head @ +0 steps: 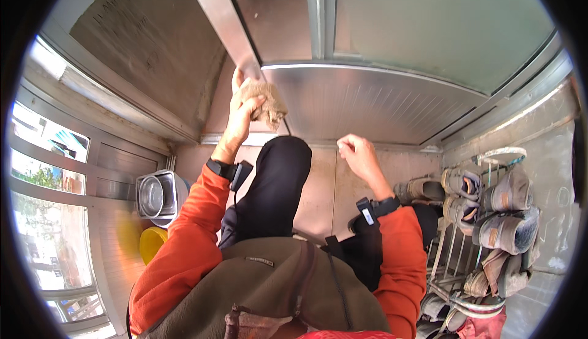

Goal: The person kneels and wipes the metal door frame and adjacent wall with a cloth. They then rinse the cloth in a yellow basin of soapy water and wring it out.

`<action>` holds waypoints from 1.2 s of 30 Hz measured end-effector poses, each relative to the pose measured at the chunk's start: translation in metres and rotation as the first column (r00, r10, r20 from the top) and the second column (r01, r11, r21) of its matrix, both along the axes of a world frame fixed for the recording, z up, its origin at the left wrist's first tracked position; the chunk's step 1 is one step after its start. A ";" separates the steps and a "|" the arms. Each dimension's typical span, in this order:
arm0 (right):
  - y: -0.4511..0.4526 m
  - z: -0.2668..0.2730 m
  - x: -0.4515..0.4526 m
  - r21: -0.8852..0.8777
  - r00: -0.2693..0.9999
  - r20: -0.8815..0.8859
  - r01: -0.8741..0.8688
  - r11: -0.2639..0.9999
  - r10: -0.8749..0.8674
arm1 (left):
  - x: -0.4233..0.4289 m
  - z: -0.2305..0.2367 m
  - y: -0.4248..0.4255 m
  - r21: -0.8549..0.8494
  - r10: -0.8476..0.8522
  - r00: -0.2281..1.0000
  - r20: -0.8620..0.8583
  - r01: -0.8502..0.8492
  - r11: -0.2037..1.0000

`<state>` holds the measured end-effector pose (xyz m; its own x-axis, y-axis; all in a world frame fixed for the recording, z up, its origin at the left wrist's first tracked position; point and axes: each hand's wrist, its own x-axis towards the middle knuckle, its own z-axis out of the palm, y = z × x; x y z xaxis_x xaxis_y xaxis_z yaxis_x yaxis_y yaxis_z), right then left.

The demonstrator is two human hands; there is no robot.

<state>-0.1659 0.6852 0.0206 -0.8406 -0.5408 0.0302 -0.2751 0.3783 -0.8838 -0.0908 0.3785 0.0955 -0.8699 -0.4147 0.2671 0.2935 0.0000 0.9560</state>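
My left hand (240, 113) grips a folded beige cloth (266, 102), its fingers around the edge of a metal door frame (245, 58). The cloth lies against the lower part of that upright, beside a ribbed metal door panel (358, 100). My right hand (358, 153) hangs in the air before the panel's lower edge, fingers curled, with no object visible in it. Above the panel is a frosted glass pane (441, 21). Dark straps with small devices sit on both wrists.
On the right stands a metal shoe rack (448, 251) with several worn shoes (503, 233). At left are metal basins (151, 196), a yellow bucket (153, 243) and a glazed metal door (92, 178). My bent knee (285, 164) is close below the cloth, over the tiled floor (317, 187).
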 end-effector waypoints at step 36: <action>-0.030 -0.027 -0.011 0.163 0.974 0.101 -0.218 0.962 0.204 | -0.010 0.007 0.054 0.348 0.048 0.998 0.048 -0.062 0.936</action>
<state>-0.1764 0.6547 -0.0059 -0.7025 -0.6970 -0.1439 -0.2938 0.4681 -0.8334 -0.1007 0.4329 0.1021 -0.8499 -0.5230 0.0642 0.2658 -0.3204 0.9092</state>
